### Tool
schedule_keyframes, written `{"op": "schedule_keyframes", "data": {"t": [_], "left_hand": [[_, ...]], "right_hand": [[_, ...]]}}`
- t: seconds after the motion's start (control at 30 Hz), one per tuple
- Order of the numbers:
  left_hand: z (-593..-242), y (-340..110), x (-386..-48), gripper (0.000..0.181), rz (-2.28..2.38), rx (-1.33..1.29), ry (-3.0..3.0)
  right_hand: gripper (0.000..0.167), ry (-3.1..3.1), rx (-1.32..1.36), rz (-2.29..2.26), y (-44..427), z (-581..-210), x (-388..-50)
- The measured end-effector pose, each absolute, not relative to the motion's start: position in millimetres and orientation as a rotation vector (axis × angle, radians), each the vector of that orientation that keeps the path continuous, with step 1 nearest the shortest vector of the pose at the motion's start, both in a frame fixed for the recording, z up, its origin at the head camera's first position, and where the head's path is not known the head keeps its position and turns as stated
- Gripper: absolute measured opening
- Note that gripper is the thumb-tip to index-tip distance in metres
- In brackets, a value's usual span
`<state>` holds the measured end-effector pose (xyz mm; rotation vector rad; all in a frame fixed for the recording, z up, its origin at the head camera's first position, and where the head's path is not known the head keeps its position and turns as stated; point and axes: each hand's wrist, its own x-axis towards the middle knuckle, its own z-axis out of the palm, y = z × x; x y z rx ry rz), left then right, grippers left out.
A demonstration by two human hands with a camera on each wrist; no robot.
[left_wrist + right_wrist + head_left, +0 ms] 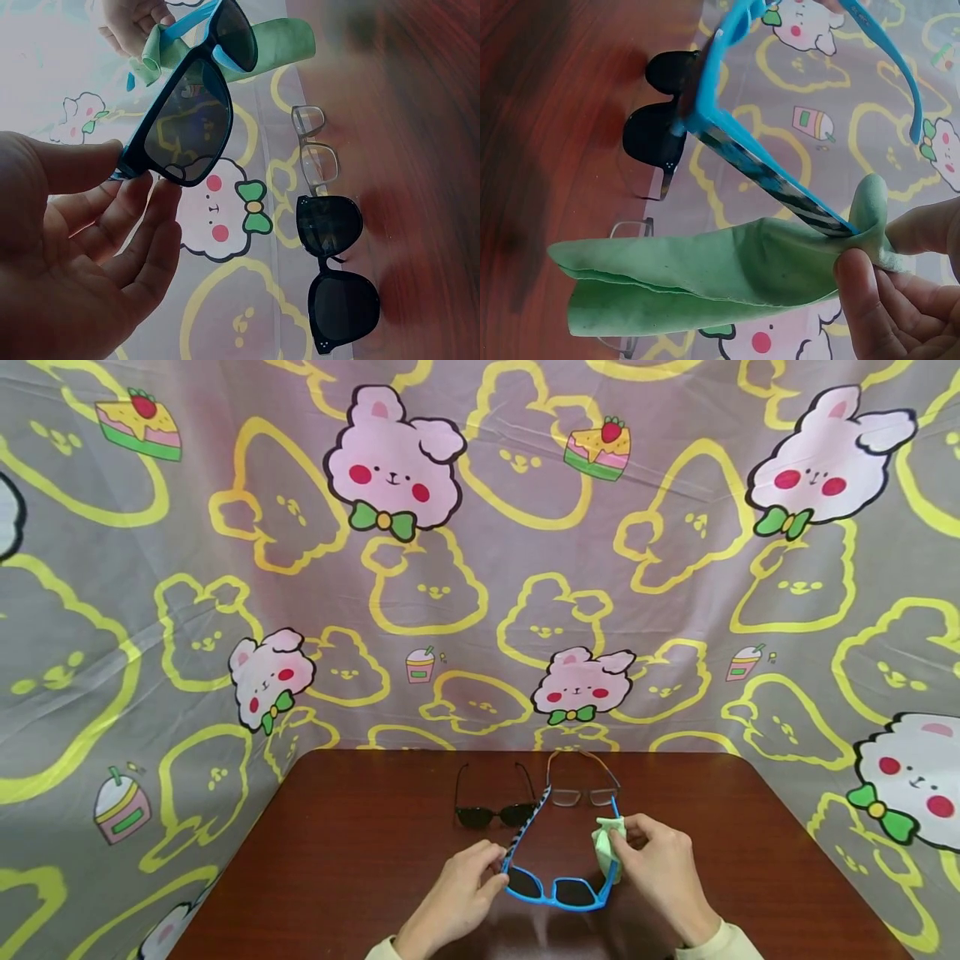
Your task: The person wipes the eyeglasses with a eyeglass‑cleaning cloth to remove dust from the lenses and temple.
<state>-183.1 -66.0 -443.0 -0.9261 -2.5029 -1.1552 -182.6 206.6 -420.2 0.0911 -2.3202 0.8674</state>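
Blue-framed sunglasses (574, 894) are held up above the table, lenses toward the wearer and both temples unfolded. My left hand (463, 891) pinches them at the left hinge corner between thumb and fingers; the left wrist view shows this hand (90, 225) at the frame's (229, 124) corner. My right hand (663, 864) pinches a light green cloth (608, 850) around the right temple. In the right wrist view the cloth (705, 262) wraps the patterned temple's (772, 180) end, between the thumb and fingers of my right hand (900, 285), and its long part hangs loose.
Black sunglasses (496, 815) lie unfolded on the brown table (337, 843), behind the blue pair. To their right are clear-lens glasses (583, 797) with orange and blue temples. A patterned curtain (480, 568) stands behind the table and at its sides.
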Motion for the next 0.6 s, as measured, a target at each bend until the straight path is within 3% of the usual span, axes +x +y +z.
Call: {"op": "schedule_keyframes", "data": {"t": [0.6], "left_hand": [[-443.2, -68.6, -183.6, 0.012, -1.029, -1.019, -2.494]], "right_hand": [[0.008, -2.321, 0.058, 0.879, 209.7, -419.2, -183.8]]}}
